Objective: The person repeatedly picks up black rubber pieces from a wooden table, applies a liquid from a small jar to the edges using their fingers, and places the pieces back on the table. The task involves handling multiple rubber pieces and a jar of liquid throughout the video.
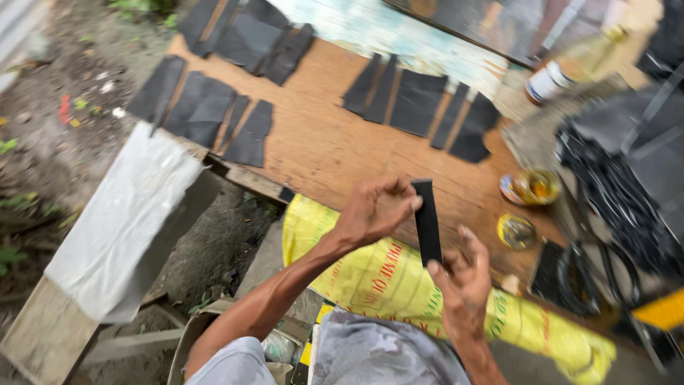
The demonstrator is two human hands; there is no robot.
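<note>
Plywood worktop [320, 142], black cut pieces [417, 100] spread along its far edge. Yellow sack [370, 271] draped over near edge. Above the sack, left hand [374, 210] and right hand [463, 281] pinch one black strip [427, 221], upright.

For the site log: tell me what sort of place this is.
Probably an outdoor makeshift workshop: bare dirt ground, a rough wooden board laid with cut black pieces, and open tins beside it.
</note>
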